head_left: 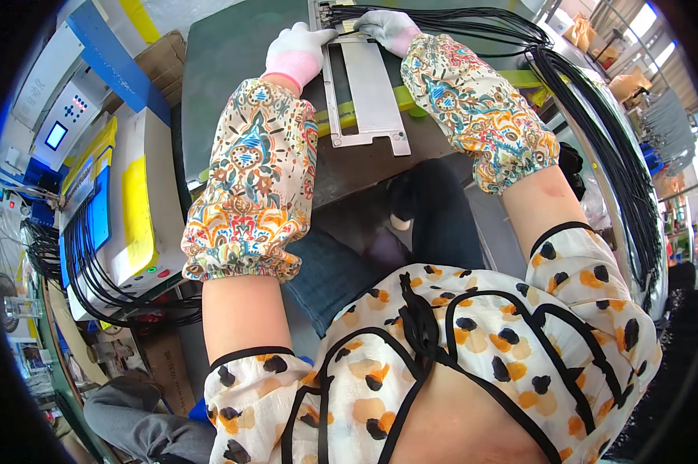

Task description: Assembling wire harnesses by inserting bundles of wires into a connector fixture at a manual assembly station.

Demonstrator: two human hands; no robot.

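Note:
At the far side of the green work table (237, 69), both my hands wear white gloves with pink cuffs. My left hand (296, 52) is closed, its thumb and forefinger pinching one end of a short stretch of black cable (347, 33). From the other side my right hand (391, 31) pinches the same cable, its fingertips partly hidden. Beneath them lies a long metal fixture (370, 93) with a flat pale plate and a slotted rail, its near end overhanging the table edge. Several cable ends line up along the rail's top, beside my fingers.
A bundle of black cables (472, 17) runs right from the fixture; more cables (596, 131) hang along the right rail. On the left stands a white machine (136, 209) with a small lit screen and cables. Another person's grey trouser leg (136, 417) shows lower left.

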